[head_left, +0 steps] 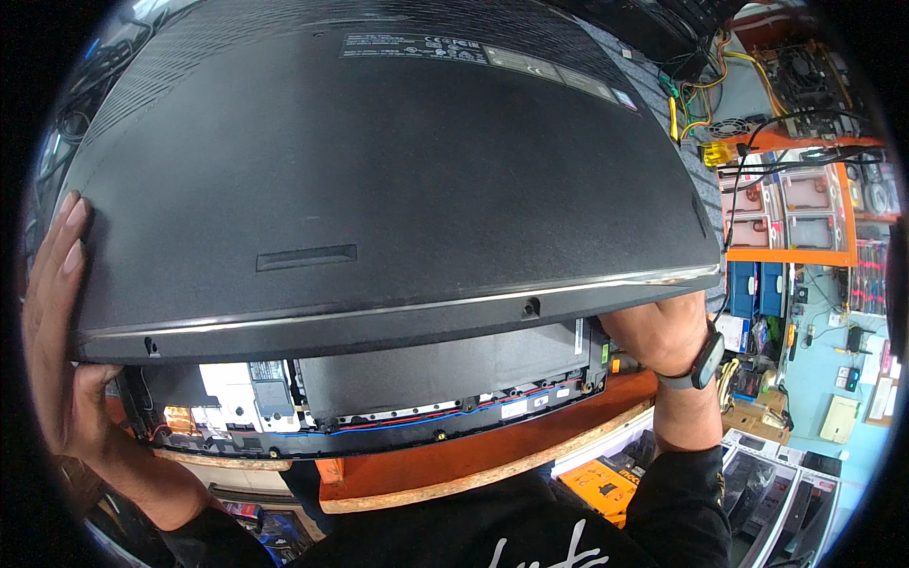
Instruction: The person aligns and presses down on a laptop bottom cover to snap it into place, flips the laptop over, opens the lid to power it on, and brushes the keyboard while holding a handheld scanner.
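A black laptop bottom cover (pixel 398 180) fills most of the view, tilted above an opened laptop base (pixel 379 431). My left hand (pixel 66 312) grips its left edge, fingers on the outer face and thumb beneath. Under the right front corner is my right hand (pixel 653 331), its fingers hidden by the cover; a watch (pixel 701 364) is on that wrist. Along the base's near side show a flat dark battery (pixel 445 374) and red and blue wires (pixel 398 428). The cover hides the far part of the base.
The base sits at the edge of an orange-brown wooden table (pixel 407 488). At right are a yellow-handled tool (pixel 674 118), a circuit board with a fan (pixel 810 80), loose cables and an orange-framed shelf (pixel 791 256) of boxed goods. An orange box (pixel 597 488) lies below.
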`<state>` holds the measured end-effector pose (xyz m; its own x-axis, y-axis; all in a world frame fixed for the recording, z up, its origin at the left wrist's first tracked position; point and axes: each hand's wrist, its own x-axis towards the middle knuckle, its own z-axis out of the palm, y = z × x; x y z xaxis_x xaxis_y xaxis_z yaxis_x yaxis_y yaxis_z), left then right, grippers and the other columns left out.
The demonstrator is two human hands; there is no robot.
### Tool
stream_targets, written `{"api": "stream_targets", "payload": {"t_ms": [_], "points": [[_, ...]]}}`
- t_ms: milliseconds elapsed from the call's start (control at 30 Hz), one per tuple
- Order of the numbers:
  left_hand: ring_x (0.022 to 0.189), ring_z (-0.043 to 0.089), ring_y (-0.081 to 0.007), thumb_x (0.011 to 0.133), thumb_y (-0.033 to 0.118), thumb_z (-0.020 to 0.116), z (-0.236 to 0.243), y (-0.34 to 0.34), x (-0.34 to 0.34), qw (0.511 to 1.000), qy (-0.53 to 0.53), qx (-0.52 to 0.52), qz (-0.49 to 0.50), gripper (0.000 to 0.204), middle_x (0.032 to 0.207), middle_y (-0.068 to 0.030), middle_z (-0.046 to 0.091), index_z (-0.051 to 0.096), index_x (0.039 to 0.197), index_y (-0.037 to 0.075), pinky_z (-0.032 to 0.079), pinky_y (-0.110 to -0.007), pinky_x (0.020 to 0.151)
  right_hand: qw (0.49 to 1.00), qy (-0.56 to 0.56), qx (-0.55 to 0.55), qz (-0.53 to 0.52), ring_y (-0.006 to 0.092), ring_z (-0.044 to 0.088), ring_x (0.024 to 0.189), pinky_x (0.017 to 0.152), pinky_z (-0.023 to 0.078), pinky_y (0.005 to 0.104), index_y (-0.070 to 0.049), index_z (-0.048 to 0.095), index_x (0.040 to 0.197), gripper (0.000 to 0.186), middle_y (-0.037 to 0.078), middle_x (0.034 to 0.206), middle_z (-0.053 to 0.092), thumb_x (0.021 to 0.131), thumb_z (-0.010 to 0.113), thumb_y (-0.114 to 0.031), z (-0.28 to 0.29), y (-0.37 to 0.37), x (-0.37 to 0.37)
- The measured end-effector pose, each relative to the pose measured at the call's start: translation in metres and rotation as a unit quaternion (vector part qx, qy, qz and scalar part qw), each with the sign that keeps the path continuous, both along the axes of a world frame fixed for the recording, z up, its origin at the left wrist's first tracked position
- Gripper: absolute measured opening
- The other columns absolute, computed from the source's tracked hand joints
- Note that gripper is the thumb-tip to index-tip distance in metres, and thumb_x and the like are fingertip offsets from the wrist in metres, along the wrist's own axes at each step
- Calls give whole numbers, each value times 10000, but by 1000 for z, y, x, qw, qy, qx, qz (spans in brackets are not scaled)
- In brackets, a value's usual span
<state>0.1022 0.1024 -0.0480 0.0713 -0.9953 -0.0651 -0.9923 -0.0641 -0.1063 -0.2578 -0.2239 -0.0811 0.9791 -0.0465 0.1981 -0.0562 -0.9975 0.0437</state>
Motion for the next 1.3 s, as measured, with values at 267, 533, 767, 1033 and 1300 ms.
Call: {"api": "stream_targets", "payload": {"t_ms": [267,533,767,1033,1300], "points": [[1415,359,-382,900,665,387,-6,3,4,999,-39,-14,9,794,1491,-234,407,399,1470,112,256,-563,1175,1000,7,-26,-13,271,685,739,592,521,385,-78,693,922,170,95,843,680,781,655,9,-5,1,-5],[1410,365,-387,897,667,385,-4,2,2,999,-43,-13,9,802,1487,-235,412,398,1471,107,257,-561,1175,999,8,-33,-9,286,677,747,622,520,401,-78,697,926,182,96,857,680,760,672,-7,-9,-1,-7],[1409,365,-393,898,662,393,-3,2,2,999,-47,-4,8,810,1485,-250,408,392,1473,91,257,-562,1173,999,0,-38,31,284,668,812,625,505,404,-82,682,962,272,86,918,641,706,707,7,1,2,0],[1409,367,-391,907,626,426,-4,1,2,999,-43,-13,7,774,1483,-248,412,403,1466,90,259,-560,1174,998,28,-42,24,282,655,804,616,493,408,-64,672,988,308,93,929,623,686,705,-8,6,6,1],[1407,369,-392,910,640,407,-4,1,1,999,-32,-19,3,782,1484,-248,411,400,1465,89,263,-563,1171,999,-8,-38,9,251,658,784,596,488,386,-69,669,985,281,74,915,646,721,709,18,0,2,-3]]}}
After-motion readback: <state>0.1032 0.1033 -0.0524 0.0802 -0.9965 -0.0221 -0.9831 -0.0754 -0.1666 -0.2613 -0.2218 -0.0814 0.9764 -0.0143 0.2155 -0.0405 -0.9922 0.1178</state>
